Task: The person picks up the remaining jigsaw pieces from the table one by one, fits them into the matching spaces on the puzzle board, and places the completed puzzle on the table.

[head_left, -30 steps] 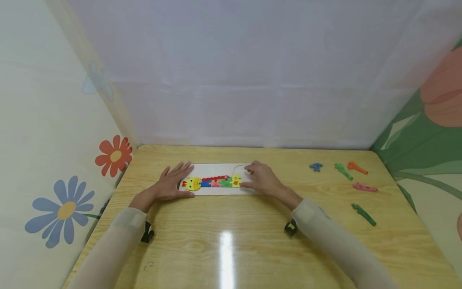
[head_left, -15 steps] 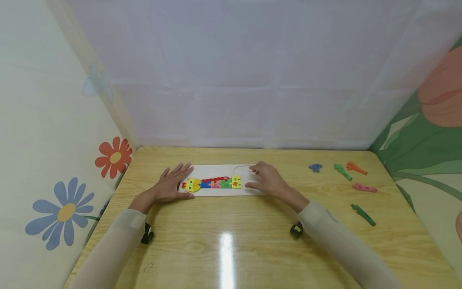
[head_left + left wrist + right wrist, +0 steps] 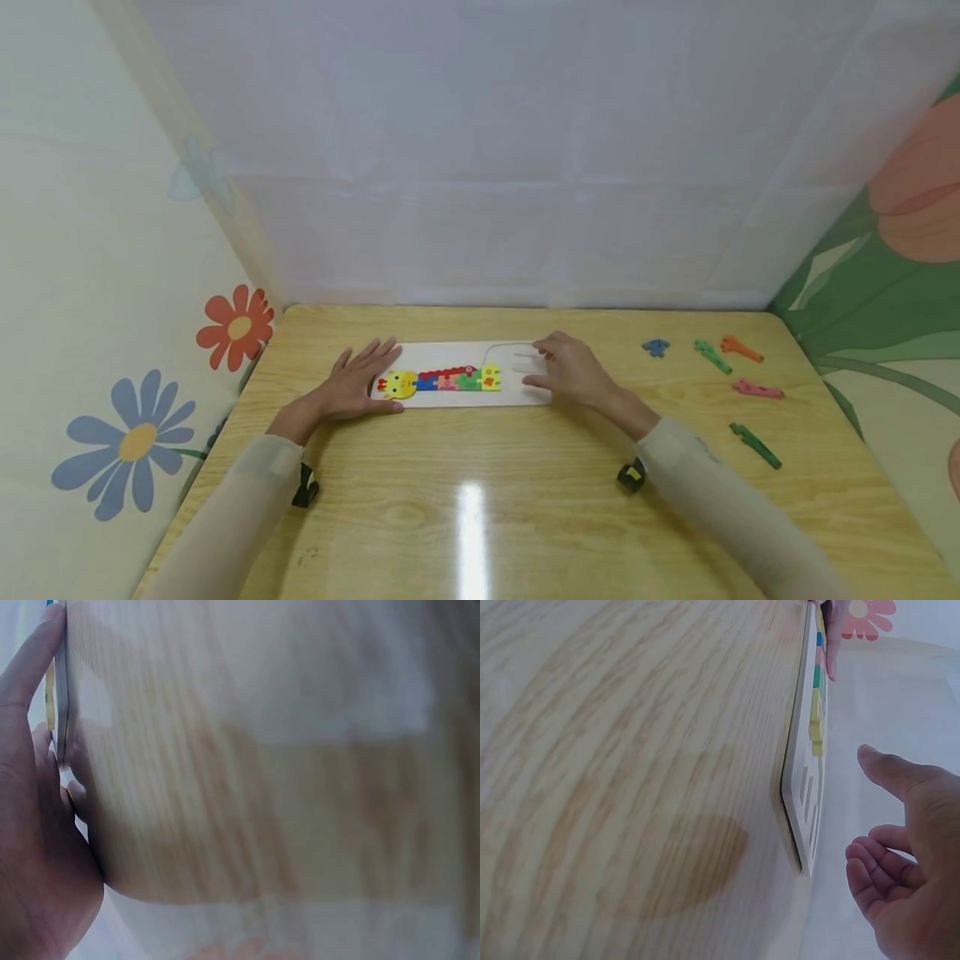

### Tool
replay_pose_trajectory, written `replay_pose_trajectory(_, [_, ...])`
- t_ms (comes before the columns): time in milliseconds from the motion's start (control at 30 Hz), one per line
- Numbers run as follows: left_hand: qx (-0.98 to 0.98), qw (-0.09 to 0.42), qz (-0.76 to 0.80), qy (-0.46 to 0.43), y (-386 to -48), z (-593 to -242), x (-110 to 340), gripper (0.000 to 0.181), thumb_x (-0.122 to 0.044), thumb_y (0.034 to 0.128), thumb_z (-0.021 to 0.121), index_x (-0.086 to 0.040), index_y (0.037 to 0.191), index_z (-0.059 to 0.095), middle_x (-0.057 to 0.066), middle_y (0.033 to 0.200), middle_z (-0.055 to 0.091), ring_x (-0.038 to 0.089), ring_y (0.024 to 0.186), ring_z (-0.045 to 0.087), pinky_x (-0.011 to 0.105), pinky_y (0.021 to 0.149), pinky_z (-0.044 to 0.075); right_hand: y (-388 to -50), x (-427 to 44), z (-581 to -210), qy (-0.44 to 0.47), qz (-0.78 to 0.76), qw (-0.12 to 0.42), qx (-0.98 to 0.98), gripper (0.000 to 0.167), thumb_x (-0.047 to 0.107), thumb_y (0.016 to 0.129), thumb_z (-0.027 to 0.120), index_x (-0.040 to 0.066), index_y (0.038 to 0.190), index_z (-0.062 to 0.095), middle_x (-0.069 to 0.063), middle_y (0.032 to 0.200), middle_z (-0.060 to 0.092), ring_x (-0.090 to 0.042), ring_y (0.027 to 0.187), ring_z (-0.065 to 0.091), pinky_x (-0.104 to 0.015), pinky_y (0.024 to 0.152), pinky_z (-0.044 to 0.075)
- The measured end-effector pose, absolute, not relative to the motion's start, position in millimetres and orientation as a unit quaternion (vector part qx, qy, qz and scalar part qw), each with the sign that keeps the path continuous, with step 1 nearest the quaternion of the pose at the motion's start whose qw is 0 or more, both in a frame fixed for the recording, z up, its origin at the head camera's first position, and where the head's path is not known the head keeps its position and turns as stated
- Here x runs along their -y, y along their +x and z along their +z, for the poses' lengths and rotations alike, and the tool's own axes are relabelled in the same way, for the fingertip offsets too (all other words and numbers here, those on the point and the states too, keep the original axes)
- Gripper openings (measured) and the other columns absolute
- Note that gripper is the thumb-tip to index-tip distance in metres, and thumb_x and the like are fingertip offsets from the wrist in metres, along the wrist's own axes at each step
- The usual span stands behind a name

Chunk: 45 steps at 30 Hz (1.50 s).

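Observation:
A white board (image 3: pixel 442 352) lies on the table, bearing a giraffe's yellow head (image 3: pixel 399 384) and a neck of blue, pink, green and yellow pieces (image 3: pixel 491 377) with a red mane (image 3: pixel 446 372). My left hand (image 3: pixel 350 390) rests across the board's left end, fingers straight at the back and thumb along the front edge; the left wrist view shows that thumb (image 3: pixel 34 660) against the edge. Over the board's right end is my right hand (image 3: pixel 573 375), thumb apart from loosely bent fingers. The right wrist view shows this hand (image 3: pixel 922 855) holding nothing, apart from the board (image 3: pixel 799 772).
On the right of the table lie a blue piece (image 3: pixel 656 347), a light green piece (image 3: pixel 712 356), an orange piece (image 3: pixel 742 348), a pink piece (image 3: pixel 758 389) and a dark green piece (image 3: pixel 756 445). A pale wall covering (image 3: pixel 480 167) rises behind the table.
My right hand has moved to the right, away from the yellow neck piece, and more of the board's right end shows. My left hand has stayed in place.

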<state>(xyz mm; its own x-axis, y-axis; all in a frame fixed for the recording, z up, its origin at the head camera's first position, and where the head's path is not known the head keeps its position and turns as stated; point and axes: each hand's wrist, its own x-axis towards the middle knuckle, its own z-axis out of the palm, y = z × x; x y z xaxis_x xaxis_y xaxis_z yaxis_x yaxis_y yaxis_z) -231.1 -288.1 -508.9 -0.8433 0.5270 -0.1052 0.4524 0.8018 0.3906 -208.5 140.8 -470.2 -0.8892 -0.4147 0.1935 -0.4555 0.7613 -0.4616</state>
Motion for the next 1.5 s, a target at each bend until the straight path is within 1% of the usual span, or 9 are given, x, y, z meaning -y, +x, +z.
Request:
replay_pose_trajectory(200, [-0.944,0.102,0.177,0.260,-231.1,-509.7,288.5,0.110,-0.066,0.0889,0.074,-0.013,0.170,0.021,0.012,0.178,0.011,0.042,0.163,0.003,0.073,0.123,-0.005,-208.7,-148.4,-469.0,0.220,0.258,0.026,0.940,0.068,0.035,0.085,0.091,-0.005,0.135,0.068,-0.017,0.117,0.070,-0.030,0.103,0.071,-0.042,0.090,0.060])
replay_pose_trajectory(300, [-0.944,0.103,0.176,0.260,-230.9,-510.0,288.6,0.111,-0.066,0.0889,0.074,-0.013,0.171,0.021,0.011,0.179,0.011,0.042,0.164,0.003,0.072,0.123,-0.005,-208.5,-151.9,-468.4,0.214,0.258,0.024,0.942,0.068,0.036,0.085,0.091,-0.005,0.135,0.067,-0.017,0.117,0.070,-0.030,0.103,0.071,-0.042,0.089,0.061])
replay_pose_trajectory(433, [-0.943,0.105,0.180,0.258,-230.3,-510.0,288.2,0.111,-0.066,0.0886,0.074,-0.013,0.171,0.021,0.011,0.179,0.011,0.041,0.164,0.003,0.072,0.123,-0.005,-208.4,-156.3,-468.1,0.212,0.259,0.032,0.942,0.068,0.035,0.084,0.092,-0.005,0.134,0.068,-0.017,0.115,0.070,-0.030,0.102,0.071,-0.042,0.088,0.061])
replay_pose_trajectory(667, [-0.943,0.105,0.179,0.259,-230.4,-509.6,287.1,0.111,-0.067,0.0888,0.073,-0.013,0.171,0.021,0.011,0.179,0.011,0.041,0.164,0.003,0.072,0.123,-0.005,-207.8,-165.3,-468.3,0.204,0.258,0.038,0.944,0.068,0.035,0.083,0.093,-0.004,0.133,0.069,-0.017,0.116,0.070,-0.031,0.102,0.071,-0.043,0.088,0.061])
replay_pose_trajectory(1000, [-0.943,0.110,0.182,0.258,-229.8,-505.7,286.1,0.111,-0.065,0.0889,0.074,-0.012,0.170,0.021,0.012,0.179,0.010,0.042,0.164,0.002,0.071,0.123,-0.007,-207.1,-181.6,-466.0,0.212,0.256,0.060,0.941,0.066,0.031,0.082,0.093,-0.007,0.130,0.069,-0.020,0.114,0.071,-0.035,0.099,0.071,-0.046,0.086,0.061])
replay_pose_trajectory(1233, [-0.943,0.108,0.183,0.258,-230.0,-507.4,287.1,0.111,-0.065,0.0890,0.074,-0.012,0.171,0.021,0.011,0.179,0.010,0.041,0.164,0.002,0.071,0.123,-0.007,-208.3,-191.9,-467.7,0.209,0.254,0.055,0.943,0.069,0.034,0.082,0.093,-0.006,0.133,0.068,-0.020,0.114,0.070,-0.034,0.099,0.071,-0.046,0.086,0.061])
replay_pose_trajectory(1500, [-0.942,0.105,0.182,0.262,-231.0,-507.7,287.1,0.111,-0.064,0.0892,0.075,-0.012,0.170,0.021,0.011,0.179,0.011,0.040,0.164,0.003,0.071,0.123,-0.006,-207.5,-203.2,-470.4,0.215,0.243,0.069,0.944,0.070,0.034,0.082,0.093,-0.008,0.132,0.068,-0.021,0.111,0.071,-0.036,0.097,0.072,-0.047,0.084,0.062])
